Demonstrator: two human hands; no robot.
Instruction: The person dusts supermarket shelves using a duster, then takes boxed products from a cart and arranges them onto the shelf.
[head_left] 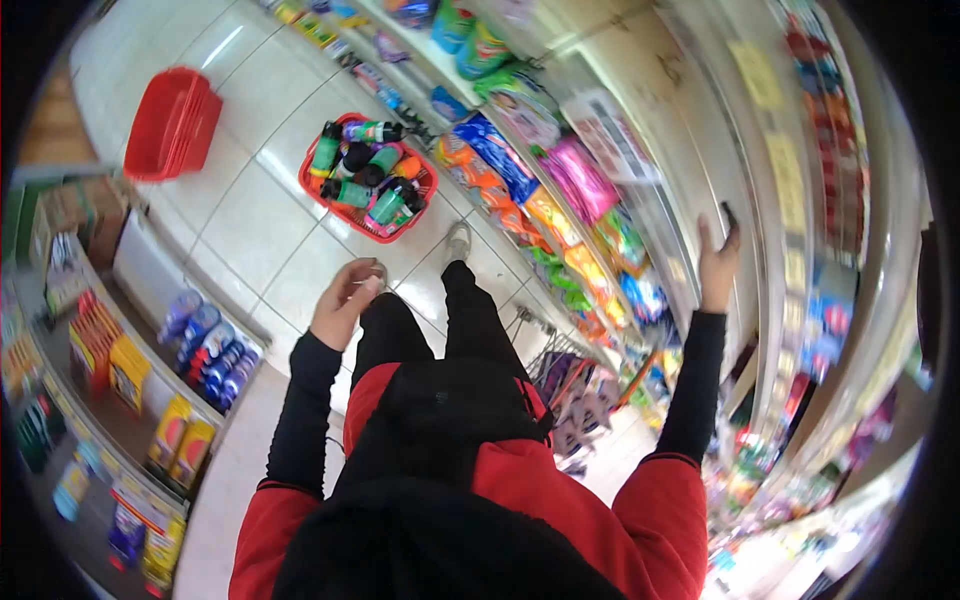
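Loaded basket, floor position: rigid rim, loose contents.
The basket [392, 236] sits on the floor [250, 205], beside the shelving [640, 50] and near a shoe [457, 243]; expect appreciable weight and a stiff shell. Grip opposite rims; the smooth bottles [341, 192] may roll. Tiled room extends toward the stacked baskets [160, 125]; shelf edges limit the right side. Left hand [345, 298]: fingers curled, grip contents cannot be told. Right hand [717, 268]: raised at the shelving, possibly with a dark item [730, 212] at the fingertips; blur prevents confirming a grip.
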